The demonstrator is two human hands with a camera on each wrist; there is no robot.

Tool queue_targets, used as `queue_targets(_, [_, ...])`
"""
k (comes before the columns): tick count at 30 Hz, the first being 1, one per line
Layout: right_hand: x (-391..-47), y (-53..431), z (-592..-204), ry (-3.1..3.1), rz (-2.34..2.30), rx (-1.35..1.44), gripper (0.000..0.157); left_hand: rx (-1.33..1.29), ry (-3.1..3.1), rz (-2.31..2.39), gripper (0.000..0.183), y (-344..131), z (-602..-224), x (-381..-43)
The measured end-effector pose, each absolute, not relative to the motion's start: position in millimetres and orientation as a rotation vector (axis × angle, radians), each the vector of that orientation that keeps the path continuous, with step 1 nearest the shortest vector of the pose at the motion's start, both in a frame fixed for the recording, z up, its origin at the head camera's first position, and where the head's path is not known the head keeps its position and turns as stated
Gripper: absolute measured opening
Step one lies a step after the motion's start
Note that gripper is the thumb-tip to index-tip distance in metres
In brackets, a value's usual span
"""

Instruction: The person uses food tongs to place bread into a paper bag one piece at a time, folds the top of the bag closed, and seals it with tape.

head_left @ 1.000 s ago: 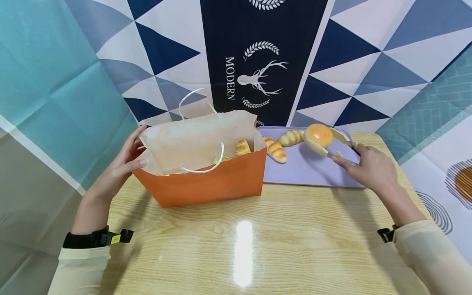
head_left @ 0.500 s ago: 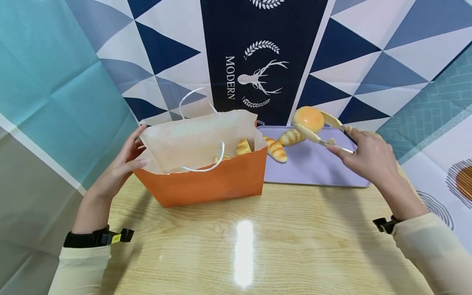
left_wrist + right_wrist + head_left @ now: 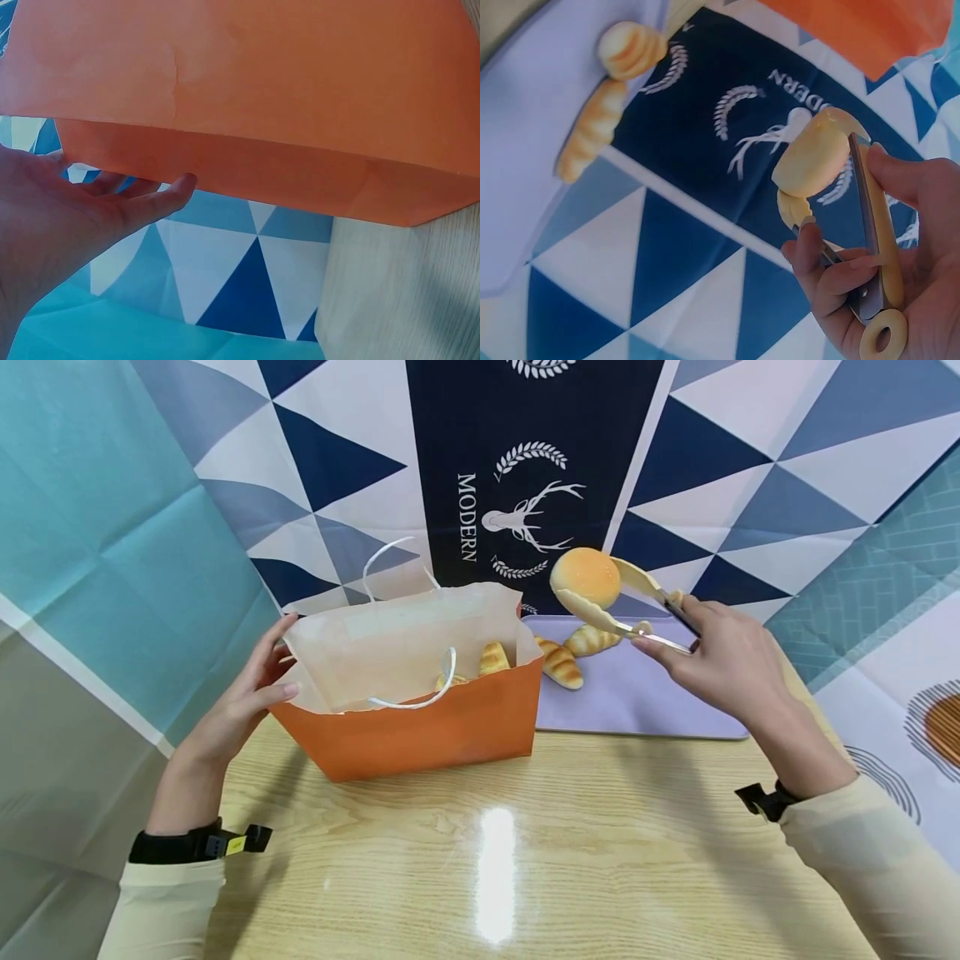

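Note:
My right hand (image 3: 731,647) grips a pair of tongs (image 3: 645,581) with cream-coloured tips. Between the tips is a round golden bun (image 3: 588,577), raised above the tray and right of the bag. My left hand (image 3: 243,693) rests against the left side of an orange paper bag (image 3: 442,731), its thumb by the near corner and its index finger by the far one. The bag leans on the table with its pale mouth facing up. Inside lies a bread roll (image 3: 493,658), and other pieces are partly hidden by the front panel.
A lilac tray (image 3: 637,706) lies right of the bag, its left end hidden behind it. It bears a browned striped roll (image 3: 561,664) and a paler roll (image 3: 591,641). A patterned cloth (image 3: 517,435) hangs behind the wooden table (image 3: 390,860).
My right hand has lifted the bun in the tongs up off the tray and carried it left toward the bag. The left hand and bag have stayed in place.

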State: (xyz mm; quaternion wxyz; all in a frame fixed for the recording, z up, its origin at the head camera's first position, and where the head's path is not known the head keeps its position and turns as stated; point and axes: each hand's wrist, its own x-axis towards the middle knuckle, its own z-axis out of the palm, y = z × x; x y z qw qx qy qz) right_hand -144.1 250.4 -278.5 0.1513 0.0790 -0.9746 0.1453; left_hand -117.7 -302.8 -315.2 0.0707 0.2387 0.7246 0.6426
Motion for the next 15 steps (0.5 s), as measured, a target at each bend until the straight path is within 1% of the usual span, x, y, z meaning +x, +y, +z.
queue_targets(2, [-142, 244, -275, -2.784, 0.408, 0.254, 0.084, 0.716, 2.179, 1.931, 0.073, -303, -315, -118])
queue_targets(4, [-140, 238, -271, -2.765, 0.402, 0.283, 0.080, 0.714, 2.180, 1.929, 0.073, -302, -315, -117])
queue_targets(7, [-136, 228, -266, -2.725, 0.413, 0.328, 0.071, 0.713, 2.180, 1.926, 0.073, -302, -315, -117])
queue_targets(10, [-133, 218, -261, -2.681, 0.426, 0.377, 0.057, 0.716, 2.179, 1.925, 0.073, -302, -315, -118])
queue_targets(15, [-127, 203, -252, -2.608, 0.456, 0.451, 0.053, 0.708, 2.179, 1.924, 0.073, -302, -314, -118])
